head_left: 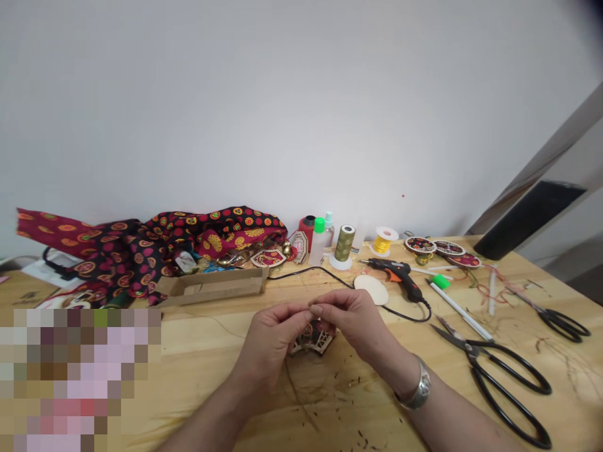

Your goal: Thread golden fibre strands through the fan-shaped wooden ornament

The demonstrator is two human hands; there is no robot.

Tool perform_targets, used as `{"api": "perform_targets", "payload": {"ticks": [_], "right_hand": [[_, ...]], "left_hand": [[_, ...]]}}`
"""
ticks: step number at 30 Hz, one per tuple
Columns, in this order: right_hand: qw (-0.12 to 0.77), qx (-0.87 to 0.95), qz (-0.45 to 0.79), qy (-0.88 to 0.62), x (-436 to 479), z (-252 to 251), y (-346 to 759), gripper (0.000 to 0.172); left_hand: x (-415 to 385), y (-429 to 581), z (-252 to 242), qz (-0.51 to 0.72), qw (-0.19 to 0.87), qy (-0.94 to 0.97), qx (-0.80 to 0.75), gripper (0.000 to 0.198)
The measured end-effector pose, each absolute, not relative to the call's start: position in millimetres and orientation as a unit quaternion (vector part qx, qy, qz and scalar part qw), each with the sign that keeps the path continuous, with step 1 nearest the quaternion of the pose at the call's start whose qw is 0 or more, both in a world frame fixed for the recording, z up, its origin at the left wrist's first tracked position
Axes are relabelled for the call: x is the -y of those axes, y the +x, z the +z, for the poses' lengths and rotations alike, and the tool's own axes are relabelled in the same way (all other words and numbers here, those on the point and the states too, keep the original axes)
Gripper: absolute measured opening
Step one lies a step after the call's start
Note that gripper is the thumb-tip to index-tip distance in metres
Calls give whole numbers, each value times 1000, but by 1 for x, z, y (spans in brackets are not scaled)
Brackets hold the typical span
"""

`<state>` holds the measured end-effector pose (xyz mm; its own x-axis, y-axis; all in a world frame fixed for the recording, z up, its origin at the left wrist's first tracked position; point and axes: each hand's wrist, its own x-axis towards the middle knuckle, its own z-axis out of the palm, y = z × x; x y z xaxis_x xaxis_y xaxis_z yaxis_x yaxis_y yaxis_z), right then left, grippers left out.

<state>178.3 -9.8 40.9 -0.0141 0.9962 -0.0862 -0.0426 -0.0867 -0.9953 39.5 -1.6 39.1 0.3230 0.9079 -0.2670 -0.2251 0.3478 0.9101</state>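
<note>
My left hand (pixel 271 342) and my right hand (pixel 355 323) meet over the middle of the wooden table (pixel 198 351). Their fingertips are pinched together on something thin that I cannot make out, perhaps a thread. Just under the hands lies a small patterned ornament (pixel 313 339) with red and gold decoration, partly hidden by my fingers. A thin strand runs down from it across the table. A silver bracelet (pixel 419 389) is on my right wrist.
Large black scissors (pixel 499 376) lie at the right, smaller scissors (pixel 558 320) further back. A glue gun (pixel 398 276) with black cord, thread spools (pixel 345 243), small bottles (pixel 319 242), a cardboard box (pixel 211 287) and patterned red-black fabric (pixel 141 245) line the back.
</note>
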Motion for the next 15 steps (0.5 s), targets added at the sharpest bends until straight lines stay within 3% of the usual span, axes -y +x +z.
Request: {"api": "perform_targets", "payload": {"ticks": [15], "right_hand": [[474,580,387,-537,14,44,181,10]], "left_hand": [[2,38,38,375,668,473,-435,18]]}}
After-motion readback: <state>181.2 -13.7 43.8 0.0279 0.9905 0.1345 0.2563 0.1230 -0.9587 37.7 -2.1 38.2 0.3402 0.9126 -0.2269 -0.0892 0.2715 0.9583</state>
